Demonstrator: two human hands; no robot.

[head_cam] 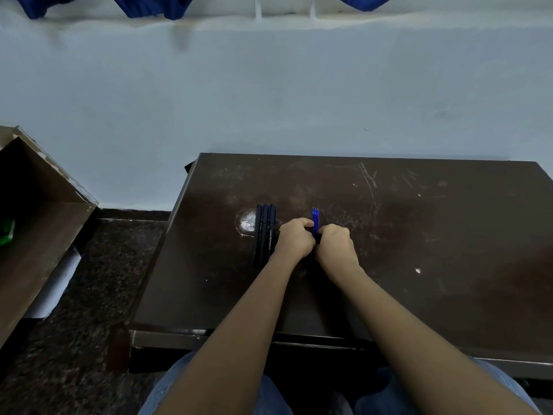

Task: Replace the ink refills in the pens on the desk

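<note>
A row of dark pens (264,232) lies side by side on the dark brown desk (419,235), left of my hands. A few blue ink refills (315,217) lie just beyond my fingers, tips pointing away. My left hand (294,238) and my right hand (336,244) are closed together around one dark pen, of which only a short piece (317,238) shows between them. The rest of that pen is hidden by my fingers.
A worn pale patch (247,223) marks the desk beside the pens. The desk stands against a pale blue wall (269,100). A brown open cabinet (39,223) stands at the left, over dark speckled floor (104,280).
</note>
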